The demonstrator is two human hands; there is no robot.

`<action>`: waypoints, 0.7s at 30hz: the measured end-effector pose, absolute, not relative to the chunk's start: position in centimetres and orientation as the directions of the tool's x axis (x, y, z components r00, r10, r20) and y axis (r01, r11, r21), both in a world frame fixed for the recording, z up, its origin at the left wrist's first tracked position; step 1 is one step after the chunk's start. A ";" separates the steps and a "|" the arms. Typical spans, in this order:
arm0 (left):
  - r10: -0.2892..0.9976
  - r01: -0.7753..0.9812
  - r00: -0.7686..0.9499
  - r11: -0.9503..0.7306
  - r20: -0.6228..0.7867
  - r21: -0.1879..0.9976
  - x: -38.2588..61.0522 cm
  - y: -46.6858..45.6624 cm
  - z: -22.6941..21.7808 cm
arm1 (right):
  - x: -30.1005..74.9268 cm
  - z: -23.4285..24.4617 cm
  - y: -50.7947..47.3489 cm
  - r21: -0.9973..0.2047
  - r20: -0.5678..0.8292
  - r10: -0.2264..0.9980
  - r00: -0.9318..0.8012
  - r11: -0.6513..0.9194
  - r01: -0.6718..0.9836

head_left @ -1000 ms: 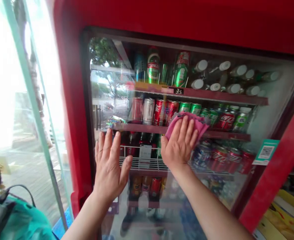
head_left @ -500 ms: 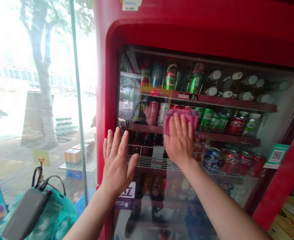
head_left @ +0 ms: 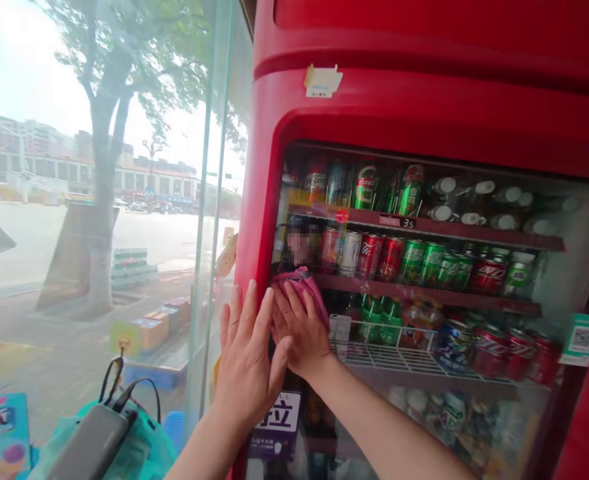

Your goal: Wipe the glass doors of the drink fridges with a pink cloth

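Observation:
My right hand [head_left: 301,330] presses a pink cloth [head_left: 299,283] flat against the glass door [head_left: 549,287] of a red drinks fridge [head_left: 424,100], near the door's left edge. My left hand [head_left: 247,357] lies open and flat on the fridge's red left frame and the glass edge, fingers spread, its thumb touching my right hand. Behind the glass, shelves hold rows of red and green cans [head_left: 414,260] and white-capped bottles [head_left: 479,200].
A shop window [head_left: 124,200] at the left looks onto a street with a tree. A grey device on a teal bag [head_left: 104,440] sits at the lower left. A teal QR sticker [head_left: 581,340] is on the door's right side.
My right hand has slid the pink cloth leftward across the glass to the door's left edge, meeting my left hand. The camera has swung left and up.

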State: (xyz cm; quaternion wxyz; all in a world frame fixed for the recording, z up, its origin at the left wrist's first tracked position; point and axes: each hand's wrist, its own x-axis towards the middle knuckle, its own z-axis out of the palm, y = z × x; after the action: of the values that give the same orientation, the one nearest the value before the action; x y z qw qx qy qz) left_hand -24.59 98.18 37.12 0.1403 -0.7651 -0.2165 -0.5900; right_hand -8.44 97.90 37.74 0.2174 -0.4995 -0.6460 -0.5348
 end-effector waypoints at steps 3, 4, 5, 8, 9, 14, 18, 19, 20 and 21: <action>0.158 0.498 0.212 -0.867 0.964 0.032 -24.5 98.3 37.7 | -9.0 41.8 98.6 0.417 0.853 0.394 -0.341 -0.122 0.901; 0.155 0.492 0.202 -0.870 0.967 0.037 -24.5 98.3 38.0 | -9.3 43.6 98.7 0.388 0.867 0.391 -0.310 -0.137 0.912; 0.149 0.482 0.188 -0.875 0.971 0.041 -24.4 98.2 38.5 | -9.6 45.4 98.9 0.363 0.876 0.389 -0.284 -0.147 0.920; 0.128 0.448 0.151 -0.893 0.980 0.048 -24.0 98.2 40.0 | -10.0 49.2 98.8 0.357 0.875 0.399 -0.274 -0.149 0.922; 0.122 0.441 0.147 -0.896 0.981 0.046 -23.9 98.2 40.5 | -9.7 49.9 98.5 0.372 0.868 0.404 -0.289 -0.143 0.917; 0.096 0.427 0.154 -0.904 0.983 0.022 -23.6 98.2 41.7 | -3.7 50.2 94.3 0.299 0.918 0.342 -0.201 -0.263 0.917; 0.082 0.420 0.190 -0.907 0.978 -0.005 -23.9 97.7 41.7 | 0.8 49.7 91.8 0.038 0.992 0.126 0.015 -0.408 0.912; 0.083 0.421 0.199 -0.907 0.976 -0.009 -24.0 97.6 41.7 | 1.0 49.5 91.8 -0.020 0.995 0.080 0.059 -0.418 0.908; 0.085 0.422 0.206 -0.907 0.975 -0.010 -24.0 97.6 41.7 | 0.6 49.3 92.0 -0.061 0.994 0.053 0.091 -0.419 0.906; 0.087 0.423 0.208 -0.906 0.974 -0.009 -24.0 97.5 41.7 | -0.1 49.0 92.4 -0.072 0.993 0.056 0.104 -0.411 0.909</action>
State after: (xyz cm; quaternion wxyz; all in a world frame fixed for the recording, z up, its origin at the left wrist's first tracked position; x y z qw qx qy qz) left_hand -23.98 97.53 41.70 0.1382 -0.7647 -0.1669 -0.6069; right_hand -0.14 92.44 48.95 0.3870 -0.6340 -0.3802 -0.5510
